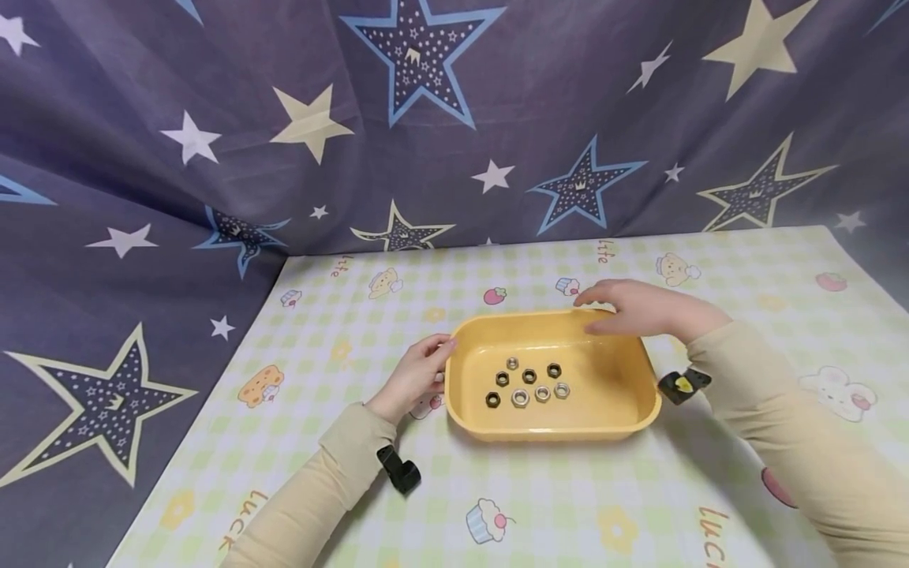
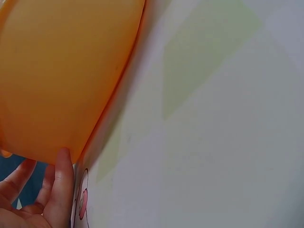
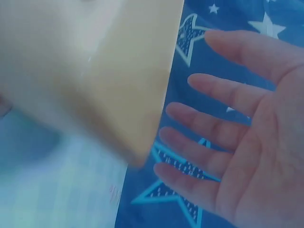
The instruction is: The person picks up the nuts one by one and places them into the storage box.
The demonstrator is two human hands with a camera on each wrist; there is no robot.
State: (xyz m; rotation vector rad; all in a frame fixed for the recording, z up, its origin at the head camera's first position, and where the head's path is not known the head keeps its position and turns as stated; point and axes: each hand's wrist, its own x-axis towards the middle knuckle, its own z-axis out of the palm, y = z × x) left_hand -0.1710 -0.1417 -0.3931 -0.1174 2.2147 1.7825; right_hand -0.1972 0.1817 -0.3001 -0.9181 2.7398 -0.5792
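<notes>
A yellow plastic basin (image 1: 611, 418) with rounded corners stands on the tablecloth. On its floor lie several hex nuts, some silver, such as the large silver nut (image 1: 520, 397), and some dark, such as the dark nut (image 1: 554, 370). My left hand (image 1: 415, 375) is at the basin's left wall, its extended fingertips touching the side, as the left wrist view shows from below. Over the back right corner my right hand (image 1: 632, 308) reaches across the rim. In the right wrist view its fingers (image 3: 206, 126) are spread and straight, holding nothing, beside the blurred basin wall (image 3: 128, 90).
A green and white checked tablecloth (image 1: 341, 300) with cartoon prints covers the table. Behind it and at the left hangs a dark curtain (image 1: 270, 63) with stars. Each wrist wears a black camera mount, the right mount (image 1: 683, 385) close beside the basin's right end.
</notes>
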